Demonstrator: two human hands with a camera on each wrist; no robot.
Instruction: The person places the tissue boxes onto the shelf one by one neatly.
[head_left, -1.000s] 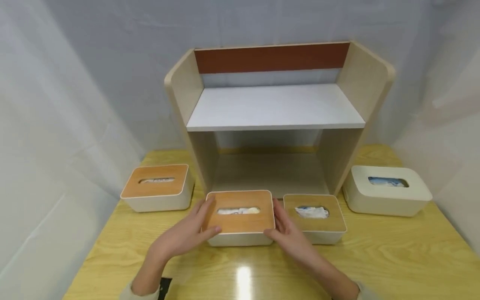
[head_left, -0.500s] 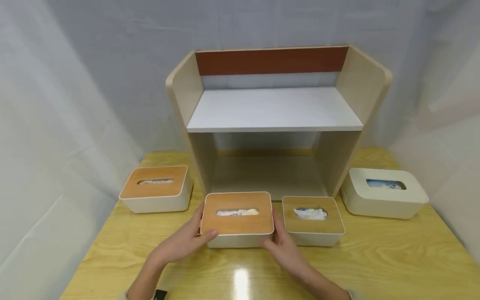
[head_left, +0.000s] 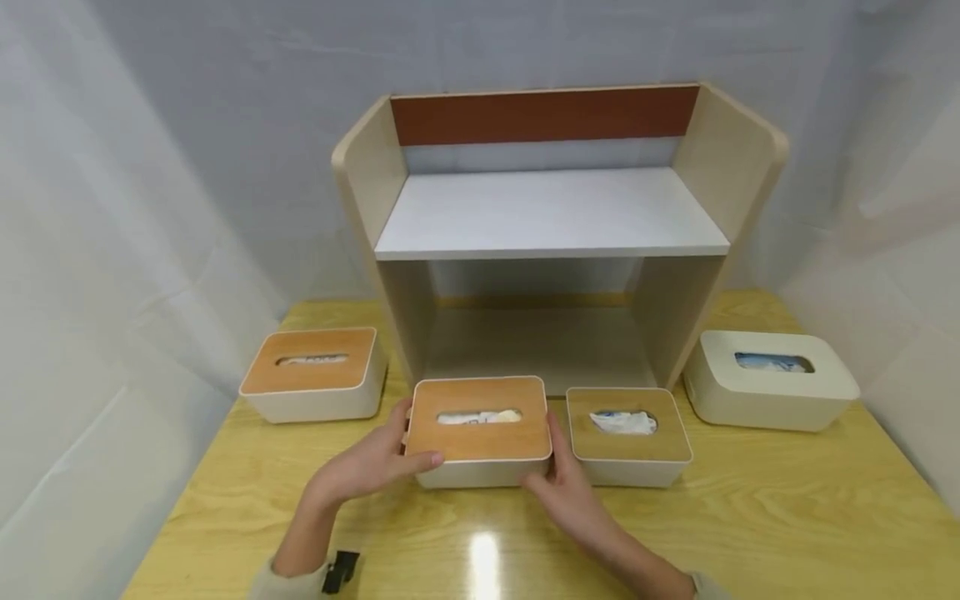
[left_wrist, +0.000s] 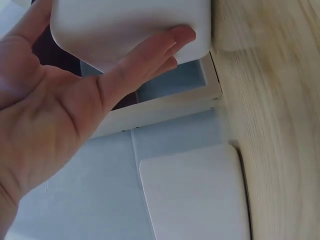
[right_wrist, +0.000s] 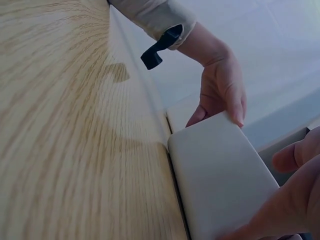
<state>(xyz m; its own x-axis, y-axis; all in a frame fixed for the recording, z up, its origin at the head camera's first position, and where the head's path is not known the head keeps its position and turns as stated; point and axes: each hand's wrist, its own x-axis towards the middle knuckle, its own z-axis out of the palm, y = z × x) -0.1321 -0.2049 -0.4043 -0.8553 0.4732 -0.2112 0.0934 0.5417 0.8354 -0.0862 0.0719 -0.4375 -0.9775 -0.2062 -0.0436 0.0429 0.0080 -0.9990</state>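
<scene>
A: In the head view, your orange-lidded box [head_left: 480, 443] stands on the table [head_left: 420, 542], in front of the shelf [head_left: 551, 212], near a smaller box [head_left: 630, 450].
B: And you grip its ends, left hand [head_left: 367, 462] and right hand [head_left: 570, 487].
A: Left wrist view: your left fingers [left_wrist: 165, 45] lie against its white side.
B: Right wrist view: your left thumb meets its upper edge; your right hand holds the near end.

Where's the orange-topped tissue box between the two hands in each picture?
Head: the tissue box is below centre.
Left wrist: tissue box at top, left of centre, cut off.
Right wrist: tissue box right of and below centre.
Shared landmark: the left hand, touching it.
</scene>
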